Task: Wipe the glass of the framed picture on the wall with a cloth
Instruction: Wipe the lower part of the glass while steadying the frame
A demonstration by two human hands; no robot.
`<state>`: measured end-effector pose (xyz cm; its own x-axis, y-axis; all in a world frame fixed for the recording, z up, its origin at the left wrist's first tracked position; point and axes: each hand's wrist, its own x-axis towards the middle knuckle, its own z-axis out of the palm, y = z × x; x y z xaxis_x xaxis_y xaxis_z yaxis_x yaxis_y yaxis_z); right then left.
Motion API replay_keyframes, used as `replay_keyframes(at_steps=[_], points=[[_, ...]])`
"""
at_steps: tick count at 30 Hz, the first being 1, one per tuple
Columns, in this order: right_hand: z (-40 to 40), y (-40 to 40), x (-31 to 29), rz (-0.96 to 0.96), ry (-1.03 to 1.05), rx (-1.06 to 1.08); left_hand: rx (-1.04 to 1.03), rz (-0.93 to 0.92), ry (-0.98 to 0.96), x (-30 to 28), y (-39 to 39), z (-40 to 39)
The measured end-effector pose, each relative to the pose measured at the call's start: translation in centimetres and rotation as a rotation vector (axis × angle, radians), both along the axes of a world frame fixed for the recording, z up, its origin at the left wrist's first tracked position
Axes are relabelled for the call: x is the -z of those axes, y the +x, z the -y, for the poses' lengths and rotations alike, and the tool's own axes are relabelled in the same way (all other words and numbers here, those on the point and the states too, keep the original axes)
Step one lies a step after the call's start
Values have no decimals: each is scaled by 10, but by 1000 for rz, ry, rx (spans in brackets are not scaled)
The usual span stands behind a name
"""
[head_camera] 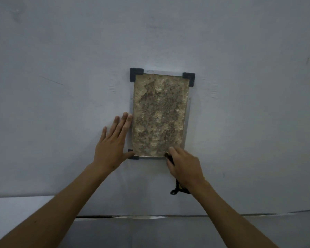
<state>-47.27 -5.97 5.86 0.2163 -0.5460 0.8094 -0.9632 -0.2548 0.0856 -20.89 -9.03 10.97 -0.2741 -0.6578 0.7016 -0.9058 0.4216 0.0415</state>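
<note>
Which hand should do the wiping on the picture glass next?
Probably the right hand. It grips the dark cloth and sits at the bottom right corner of the framed picture. The left hand lies flat and holds no cloth, its fingers along the frame's left edge, seemingly steadying it.

It looks like a plain room indoors, but what kind is hard to tell. A bare pale wall point(61, 51) fills the space above and beside both hands. Below them runs a gray ledge point(150, 230).

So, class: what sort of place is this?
Probably an indoor room: a plain painted wall, a framed picture mounted on it, and a pale ledge along its base.
</note>
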Motion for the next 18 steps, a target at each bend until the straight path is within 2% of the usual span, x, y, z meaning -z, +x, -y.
replay_keyframes(at_steps=[3, 8, 10, 15, 18], points=[[1, 23, -24, -3, -65, -44, 1, 4, -4, 1, 1, 0], [11, 58, -72, 175, -221, -69, 17, 58, -28, 2, 8, 3], [15, 60, -62, 167, -231, -57, 12, 101, -45, 4, 16, 3], [13, 52, 1, -11, -123, -74, 20, 127, -77, 9, 25, 6], [14, 53, -8, -12, -112, -109, 30, 101, -68, 12, 23, 7]])
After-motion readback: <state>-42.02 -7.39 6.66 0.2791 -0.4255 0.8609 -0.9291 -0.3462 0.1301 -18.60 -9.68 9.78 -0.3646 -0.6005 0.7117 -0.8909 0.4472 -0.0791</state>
